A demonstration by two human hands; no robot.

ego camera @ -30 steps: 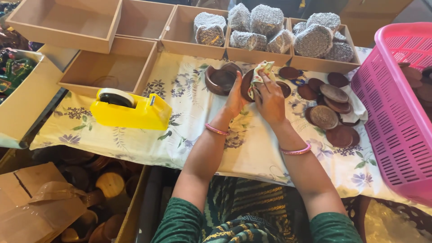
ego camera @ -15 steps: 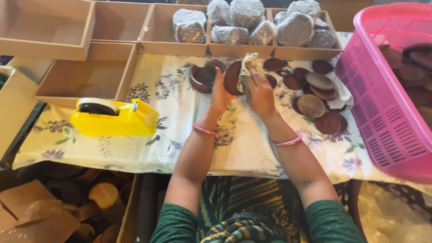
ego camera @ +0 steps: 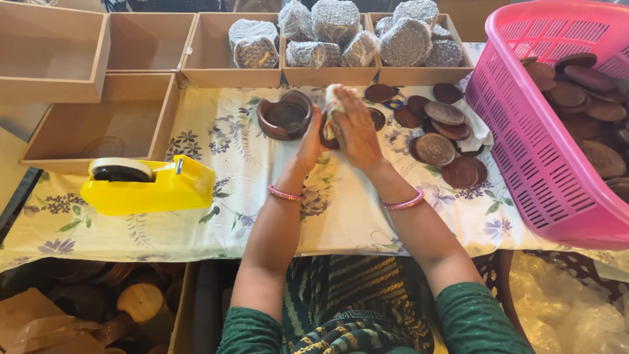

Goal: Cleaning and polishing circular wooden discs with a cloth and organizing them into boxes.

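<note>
My left hand [ego camera: 310,143] and my right hand [ego camera: 357,128] meet over the flowered tablecloth [ego camera: 229,196]. Together they hold a dark brown round wooden piece [ego camera: 329,139], gripped upright between them. My right hand also presses a pale cloth [ego camera: 333,105] against the piece's top edge. A dark wooden bowl with notches [ego camera: 284,116] lies just left of my hands. To the right, a pile of flat dark wooden discs [ego camera: 440,134] rests on a white cloth. Pink bangles circle both wrists.
A yellow tape dispenser [ego camera: 149,185] stands at the left. Open cardboard boxes [ego camera: 98,118] line the back; some hold bundles in grey foam netting [ego camera: 334,33]. A pink plastic basket [ego camera: 544,151] with more wooden discs sits at the right. Wooden items lie below the table's front edge [ego camera: 137,301].
My hands stay together on the wooden piece; the right hand has shifted over it with the cloth. The camera has tilted, so the scene sits slightly lower and leftward.
</note>
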